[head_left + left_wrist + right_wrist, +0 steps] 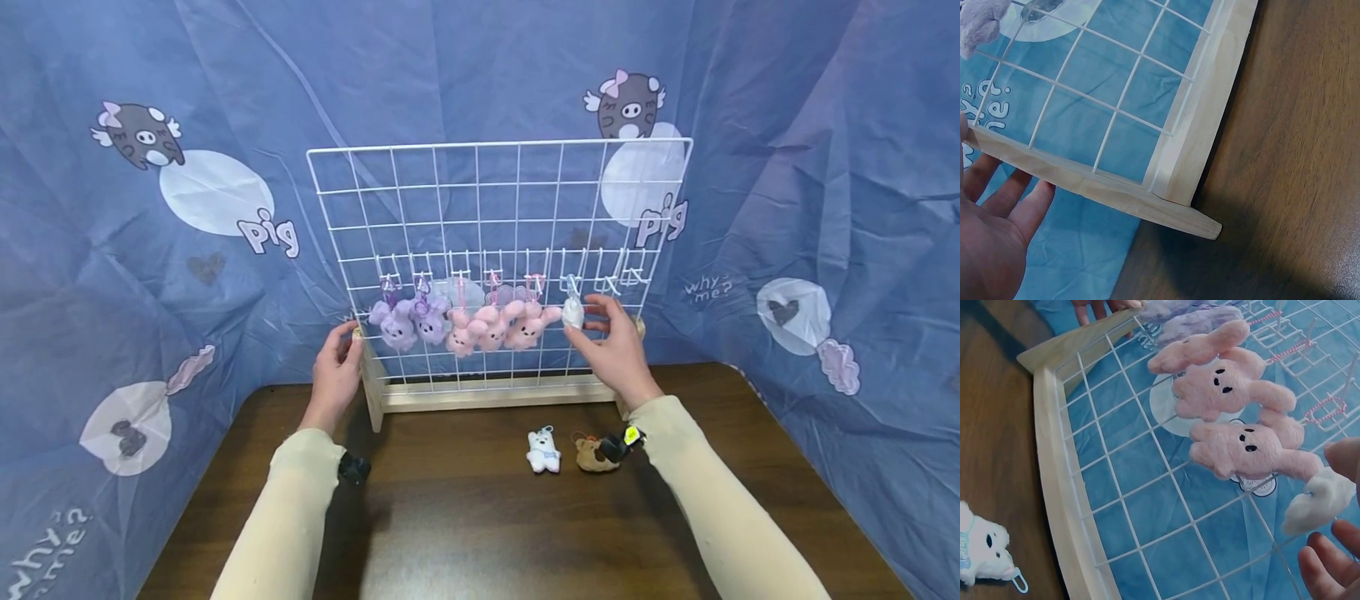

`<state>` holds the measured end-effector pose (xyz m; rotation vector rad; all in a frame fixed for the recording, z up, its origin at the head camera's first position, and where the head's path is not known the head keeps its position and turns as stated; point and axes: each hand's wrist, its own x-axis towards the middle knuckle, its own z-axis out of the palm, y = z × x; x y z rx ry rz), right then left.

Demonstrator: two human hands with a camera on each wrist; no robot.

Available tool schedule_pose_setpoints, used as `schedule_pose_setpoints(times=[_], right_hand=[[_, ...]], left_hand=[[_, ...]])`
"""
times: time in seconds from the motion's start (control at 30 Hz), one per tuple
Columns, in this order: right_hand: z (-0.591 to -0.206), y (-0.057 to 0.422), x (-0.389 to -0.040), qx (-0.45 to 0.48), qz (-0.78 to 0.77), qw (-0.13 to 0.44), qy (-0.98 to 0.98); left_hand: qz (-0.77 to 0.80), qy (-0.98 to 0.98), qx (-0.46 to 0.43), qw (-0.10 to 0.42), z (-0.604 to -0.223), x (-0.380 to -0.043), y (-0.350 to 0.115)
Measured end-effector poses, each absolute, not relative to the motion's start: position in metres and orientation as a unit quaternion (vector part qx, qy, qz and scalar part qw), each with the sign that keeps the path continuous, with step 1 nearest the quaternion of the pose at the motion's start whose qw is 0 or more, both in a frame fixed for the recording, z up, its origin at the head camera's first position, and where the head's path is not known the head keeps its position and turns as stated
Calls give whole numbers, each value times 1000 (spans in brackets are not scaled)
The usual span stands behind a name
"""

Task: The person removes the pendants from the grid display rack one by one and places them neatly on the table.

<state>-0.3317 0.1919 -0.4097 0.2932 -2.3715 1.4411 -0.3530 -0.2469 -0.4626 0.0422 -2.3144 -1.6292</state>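
Observation:
My left hand (336, 371) grips the wooden side post (1085, 181) of a white wire grid rack (480, 183), fingertips behind the post. At the rack's right side, my right hand (617, 346) holds a small white plush charm (573, 314) between thumb and fingers. A blue loop (572, 285) runs from this charm up to a hook. Alongside it hang pink bunny plush charms (491, 327), and farther left purple plush charms (396, 325), each by a cord loop. In the right wrist view the white plush (1319, 500) sits close against a pink bunny's ear.
Bare hooks (632, 277) stick out at the grid's right end. On the brown table (450, 517) lie a white bear plush (543, 452) and a brown plush (595, 455), partly hidden by the right wrist camera. Blue printed cloth (480, 75) surrounds the table.

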Motion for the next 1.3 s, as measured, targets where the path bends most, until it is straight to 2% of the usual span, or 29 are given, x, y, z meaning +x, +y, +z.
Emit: schedule_pose_setpoints(times=[0.87, 1.3], right_hand=[[-410, 183, -335, 97, 498, 247, -826], [-407, 179, -336, 86, 513, 221, -825]], left_hand=[[-564, -812, 18, 149, -462, -352, -246], [-565, -810, 17, 154, -463, -353, -246]])
